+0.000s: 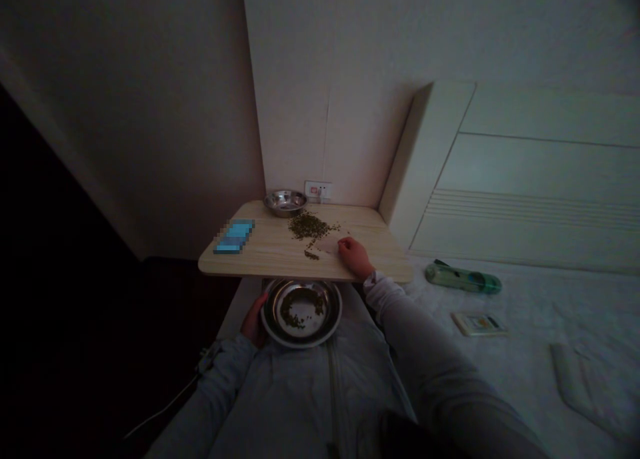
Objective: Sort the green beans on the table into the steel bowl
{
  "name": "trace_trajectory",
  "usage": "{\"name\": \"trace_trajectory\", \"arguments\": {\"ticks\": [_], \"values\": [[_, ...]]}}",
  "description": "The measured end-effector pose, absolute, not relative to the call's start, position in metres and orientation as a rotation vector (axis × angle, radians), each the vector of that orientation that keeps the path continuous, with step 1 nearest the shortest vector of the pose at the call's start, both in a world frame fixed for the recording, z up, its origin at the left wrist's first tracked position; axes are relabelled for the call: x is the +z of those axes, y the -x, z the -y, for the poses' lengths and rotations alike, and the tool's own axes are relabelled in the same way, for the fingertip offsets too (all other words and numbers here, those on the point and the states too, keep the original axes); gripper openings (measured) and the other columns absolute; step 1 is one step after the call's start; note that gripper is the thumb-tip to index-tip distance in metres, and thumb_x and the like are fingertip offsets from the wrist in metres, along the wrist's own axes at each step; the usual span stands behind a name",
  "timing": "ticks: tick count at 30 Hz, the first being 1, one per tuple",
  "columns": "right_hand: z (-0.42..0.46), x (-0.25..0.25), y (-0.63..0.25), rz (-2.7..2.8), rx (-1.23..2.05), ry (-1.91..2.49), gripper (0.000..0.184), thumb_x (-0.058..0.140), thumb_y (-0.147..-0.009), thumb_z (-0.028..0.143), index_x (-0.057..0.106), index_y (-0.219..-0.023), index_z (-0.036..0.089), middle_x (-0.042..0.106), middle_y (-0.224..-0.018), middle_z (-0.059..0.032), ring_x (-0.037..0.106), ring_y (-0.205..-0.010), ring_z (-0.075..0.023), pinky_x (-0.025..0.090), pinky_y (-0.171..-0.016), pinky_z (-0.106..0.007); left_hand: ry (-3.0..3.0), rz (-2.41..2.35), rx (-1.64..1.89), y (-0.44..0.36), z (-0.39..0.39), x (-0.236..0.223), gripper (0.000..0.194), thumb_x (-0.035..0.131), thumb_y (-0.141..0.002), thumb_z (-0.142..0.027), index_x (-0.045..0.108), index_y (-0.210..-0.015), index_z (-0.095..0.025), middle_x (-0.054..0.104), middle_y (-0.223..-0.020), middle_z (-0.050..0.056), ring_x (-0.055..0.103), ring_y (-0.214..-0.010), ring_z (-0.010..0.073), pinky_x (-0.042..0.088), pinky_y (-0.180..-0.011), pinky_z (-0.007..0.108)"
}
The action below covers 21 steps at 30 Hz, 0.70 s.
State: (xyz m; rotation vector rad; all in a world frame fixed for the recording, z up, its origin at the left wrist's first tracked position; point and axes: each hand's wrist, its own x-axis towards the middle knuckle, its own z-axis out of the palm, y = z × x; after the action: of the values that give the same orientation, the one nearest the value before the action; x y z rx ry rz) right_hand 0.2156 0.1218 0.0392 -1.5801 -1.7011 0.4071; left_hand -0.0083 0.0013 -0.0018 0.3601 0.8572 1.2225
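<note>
My left hand [254, 321] grips the rim of a steel bowl [301, 310] held just below the front edge of a small wooden table [260, 255]. The bowl holds some small green beans. My right hand [354, 255] rests on the table with its fingers closed on a pale flat card [331, 245], whose edge lies against a few stray beans [311, 253]. A bigger pile of green beans [310, 226] lies just beyond, in the middle of the table. A second steel bowl [285, 202] stands at the back of the table.
A blurred blue flat object [235, 236] lies on the table's left part. A wall socket [319, 191] sits behind the table. On the white bed at right lie a green bottle [463, 277], a small box [479, 323] and a folded cloth [585, 382]. Darkness fills the left.
</note>
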Motion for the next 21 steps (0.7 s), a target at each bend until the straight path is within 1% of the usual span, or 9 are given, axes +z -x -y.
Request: {"name": "trace_trajectory", "arguments": {"ticks": [6,9,11,18,21], "values": [[-0.12,0.039,-0.203,1.728,0.445,1.561,0.021,0.039,-0.07,0.026,0.056,-0.08,0.018,0.057,-0.072,-0.0028,0.049,-0.066,-0.0117,0.036,-0.064,-0.024,-0.353,-0.869,1.265,0.008,-0.002,0.0,0.026,0.042,-0.071,-0.025,0.063,-0.079,-0.014,0.067,-0.078,0.004,0.05,-0.097,0.0198,0.032,-0.088,0.029],[-0.118,0.04,-0.197,1.754,0.455,1.543,0.021,0.039,-0.069,0.025,0.056,-0.08,0.017,0.057,-0.072,-0.003,0.049,-0.065,-0.0116,0.035,-0.062,-0.024,-0.353,-0.869,1.251,0.008,-0.001,0.001,0.025,0.042,-0.07,-0.026,0.063,-0.077,-0.014,0.068,-0.077,0.004,0.05,-0.097,0.0206,0.033,-0.088,0.03],[-0.117,0.04,-0.194,1.766,0.472,1.528,0.021,0.039,-0.069,0.025,0.056,-0.08,0.017,0.057,-0.07,-0.0026,0.049,-0.064,-0.0112,0.036,-0.062,-0.023,-0.36,-0.846,1.244,0.008,0.0,0.001,0.026,0.042,-0.07,-0.027,0.063,-0.079,-0.014,0.067,-0.078,0.005,0.049,-0.098,0.0209,0.033,-0.087,0.03],[-0.114,0.039,-0.196,1.765,0.661,1.362,0.022,0.039,-0.068,0.027,0.054,-0.08,0.016,0.054,-0.063,0.0006,0.047,-0.058,-0.0093,0.036,-0.058,-0.022,-0.361,-0.81,1.214,0.01,-0.002,-0.004,0.03,0.042,-0.07,-0.03,0.061,-0.087,-0.014,0.067,-0.084,0.005,0.046,-0.101,0.0207,0.032,-0.088,0.03],[-0.113,0.04,-0.197,1.7,0.724,1.334,0.023,0.039,-0.068,0.028,0.054,-0.081,0.015,0.054,-0.062,0.001,0.047,-0.057,-0.009,0.037,-0.058,-0.022,-0.361,-0.8,1.205,0.01,-0.002,-0.004,0.031,0.042,-0.07,-0.03,0.061,-0.087,-0.014,0.067,-0.082,0.005,0.048,-0.1,0.0215,0.033,-0.088,0.031]]}}
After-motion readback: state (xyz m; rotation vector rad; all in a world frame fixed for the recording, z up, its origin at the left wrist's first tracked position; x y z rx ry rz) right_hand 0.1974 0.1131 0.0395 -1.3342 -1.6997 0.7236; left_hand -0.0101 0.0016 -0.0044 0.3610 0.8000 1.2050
